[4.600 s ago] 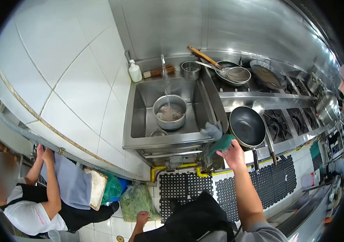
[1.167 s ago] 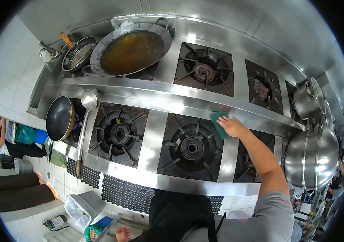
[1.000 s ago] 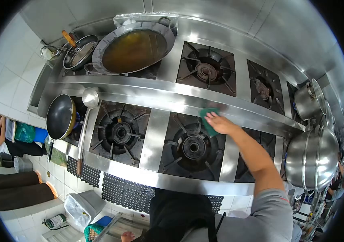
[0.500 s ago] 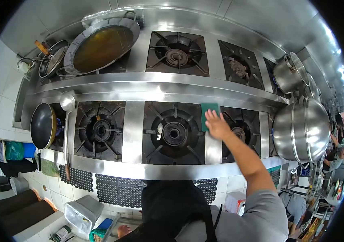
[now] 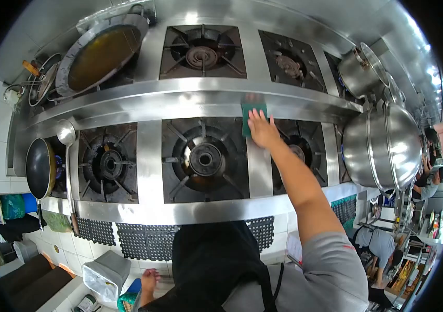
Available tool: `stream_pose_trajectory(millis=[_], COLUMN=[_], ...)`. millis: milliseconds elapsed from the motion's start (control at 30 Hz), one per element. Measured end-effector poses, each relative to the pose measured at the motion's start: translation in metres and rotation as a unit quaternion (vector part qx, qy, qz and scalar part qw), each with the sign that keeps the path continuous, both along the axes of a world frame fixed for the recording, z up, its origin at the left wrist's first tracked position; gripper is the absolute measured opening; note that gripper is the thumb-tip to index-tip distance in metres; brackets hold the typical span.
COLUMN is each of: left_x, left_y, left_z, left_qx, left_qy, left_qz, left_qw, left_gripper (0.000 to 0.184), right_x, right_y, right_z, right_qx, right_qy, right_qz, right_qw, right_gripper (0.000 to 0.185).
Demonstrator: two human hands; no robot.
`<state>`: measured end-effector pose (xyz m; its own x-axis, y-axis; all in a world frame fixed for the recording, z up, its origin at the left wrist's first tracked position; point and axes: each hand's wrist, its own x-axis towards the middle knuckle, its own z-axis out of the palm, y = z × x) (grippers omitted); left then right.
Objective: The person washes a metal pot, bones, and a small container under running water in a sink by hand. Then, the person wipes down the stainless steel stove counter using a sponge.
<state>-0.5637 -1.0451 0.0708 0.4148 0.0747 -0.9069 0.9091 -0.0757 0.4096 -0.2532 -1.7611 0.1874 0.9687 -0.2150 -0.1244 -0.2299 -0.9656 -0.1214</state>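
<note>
My right hand point(image 5: 263, 129) presses a green scouring pad point(image 5: 247, 126) with its fingers laid over it. The pad rests at the back of the steel strip point(image 5: 259, 171) between two front burners, against the raised steel ledge point(image 5: 200, 101). Left of that hand is the middle front burner point(image 5: 206, 160); to the right, partly behind my forearm, is another burner point(image 5: 296, 152). My left hand point(image 5: 150, 280) hangs low by my side, away from the stove, fingers loosely bent and nothing visible in them.
A wide pan of brownish liquid point(image 5: 104, 57) stands at the back left. Front left are a black frying pan point(image 5: 39, 167) and a long ladle point(image 5: 67, 136). Large steel pots point(image 5: 380, 145) fill the right end. A lined bin point(image 5: 102, 278) is below; a co-worker point(image 5: 377, 247) bends at lower right.
My right hand and the pad have slid back along the steel strip to the ledge. My left hand has come further into view. The whole view has shifted somewhat.
</note>
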Motion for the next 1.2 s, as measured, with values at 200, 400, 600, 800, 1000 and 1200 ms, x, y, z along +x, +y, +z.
stream_pose_trajectory(millis=[200, 400, 600, 800, 1000, 1200], left_x=[0.045, 0.003, -0.022, 0.025, 0.030, 0.037], left_y=[0.001, 0.007, 0.030, 0.031, 0.052, 0.059], left_z=[0.027, -0.002, -0.034, 0.021, -0.003, -0.016], left_qx=[0.106, 0.090, -0.014, 0.092, 0.116, 0.093], left_qy=[-0.027, -0.001, 0.036, -0.069, -0.022, -0.019], left_qz=[-0.031, 0.005, -0.034, -0.099, -0.072, -0.160], left_qw=[0.994, 0.996, 0.999, 0.988, 0.990, 0.983], left_gripper=[0.014, 0.013, 0.014, 0.013, 0.017, 0.016], right_x=[-0.121, -0.250, -0.078, -0.067, -0.251, -0.235], right_y=[0.033, 0.092, 0.015, 0.021, 0.127, 0.248], right_z=[0.001, 0.021, -0.006, -0.018, 0.005, 0.005], right_qx=[-0.073, -0.003, -0.067, -0.074, -0.054, 0.136], right_qy=[0.001, 0.055, -0.024, -0.106, 0.024, -0.025], right_qz=[0.083, 0.084, 0.057, 0.051, -0.022, 0.030], right_qw=[0.994, 0.995, 0.996, 0.990, 0.998, 0.990], right_gripper=[0.057, 0.055, 0.055, 0.052, 0.063, 0.062])
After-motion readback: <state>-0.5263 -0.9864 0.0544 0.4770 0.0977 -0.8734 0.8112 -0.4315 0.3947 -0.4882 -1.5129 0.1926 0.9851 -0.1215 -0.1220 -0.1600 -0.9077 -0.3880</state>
